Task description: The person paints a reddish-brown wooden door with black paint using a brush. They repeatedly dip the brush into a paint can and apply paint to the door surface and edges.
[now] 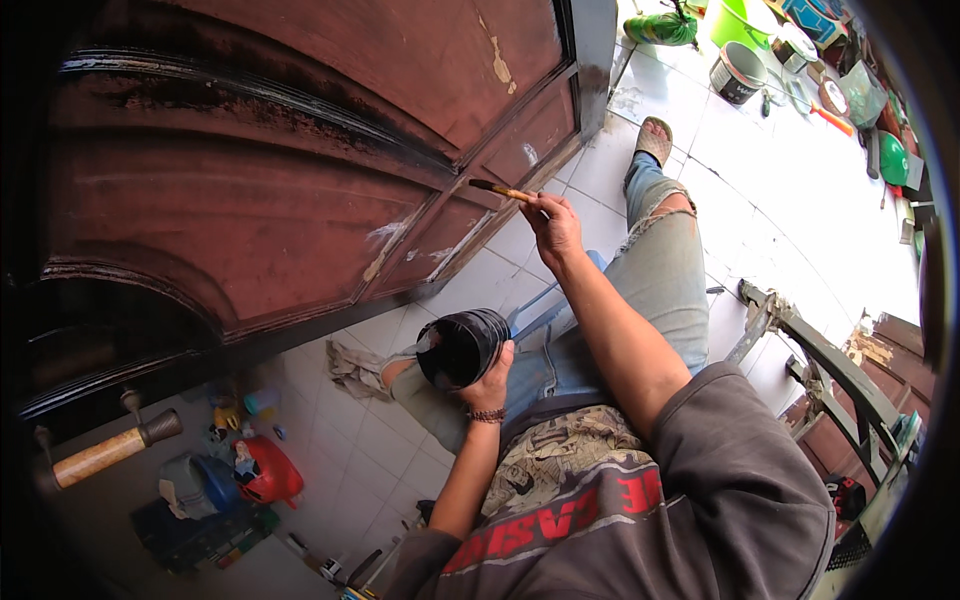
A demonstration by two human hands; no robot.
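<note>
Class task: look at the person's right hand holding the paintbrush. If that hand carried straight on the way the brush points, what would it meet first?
Most likely the dark reddish-brown wooden door. The right hand aims the paintbrush up-left at its lower panel; the bristles look at or near the surface, though depth is unclear.

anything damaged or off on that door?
Yes. The brown wooden door has bare pale patches where finish is gone, near its top and by the lower panels. The right hand holds a paintbrush beside them.

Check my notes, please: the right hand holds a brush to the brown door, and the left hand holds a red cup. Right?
One slip: the cup in the left hand is black, not red. The head view shows it. The right hand does hold the brush to the brown door.
</note>
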